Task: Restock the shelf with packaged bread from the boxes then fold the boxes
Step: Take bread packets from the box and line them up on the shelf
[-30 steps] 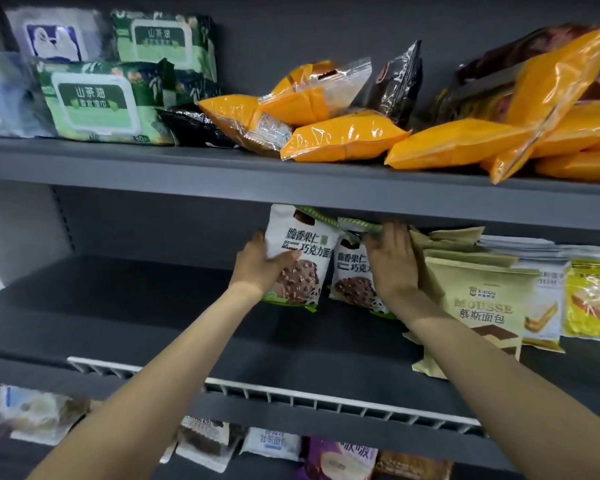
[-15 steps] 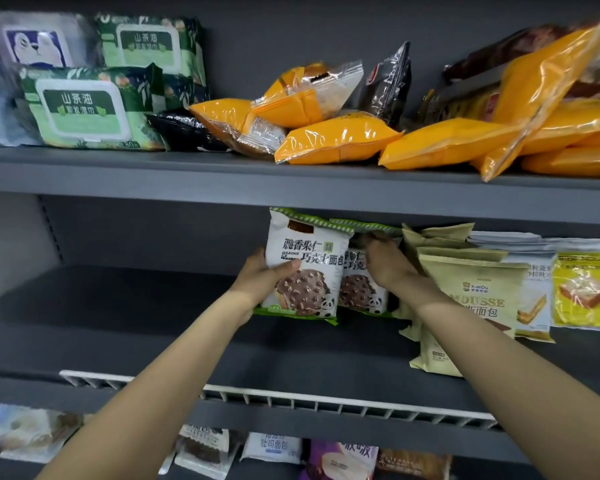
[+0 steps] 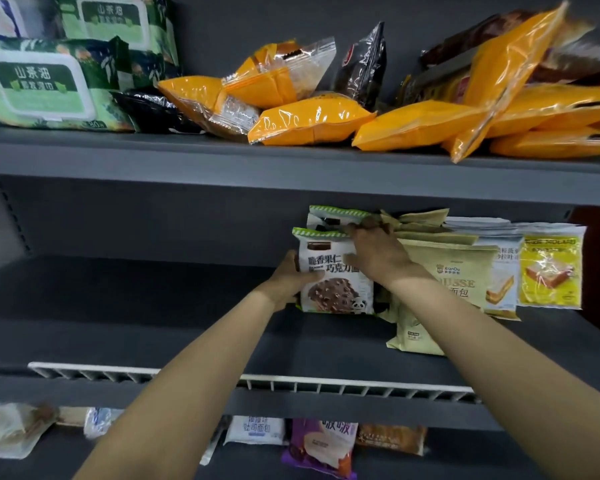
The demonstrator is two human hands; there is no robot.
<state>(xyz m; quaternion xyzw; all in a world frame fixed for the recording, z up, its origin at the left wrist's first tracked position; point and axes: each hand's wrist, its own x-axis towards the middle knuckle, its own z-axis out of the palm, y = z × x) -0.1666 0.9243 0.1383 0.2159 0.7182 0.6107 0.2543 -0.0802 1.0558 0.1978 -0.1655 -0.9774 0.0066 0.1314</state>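
Head view: middle shelf (image 3: 153, 306), centre of frame. Left hand (image 3: 290, 277) holds the front chocolate bread pack (image 3: 333, 275) by its left edge, thumb on the face, fingers hidden behind. Right hand (image 3: 378, 254) lies over the pack's upper right corner, fingertips curled at the green top seam; whether it pinches this seam or the second pack's (image 3: 329, 218) I cannot tell. Both packs stand upright, one right behind the other, just beside the beige mousse bread packs (image 3: 461, 268).

Handling, judged: light, soft, puffy film bag, slippery and crushable. Take it by the side edges or the crimped seam, not by squeezing the middle.

Counts: two chocolate packs visible; roughly four beige packs, stacked so exact count unclear; one yellow cake pack (image 3: 549, 268) at right. Upper shelf: several orange bags (image 3: 309, 121), two green wipes packs (image 3: 45, 88). No boxes in view.
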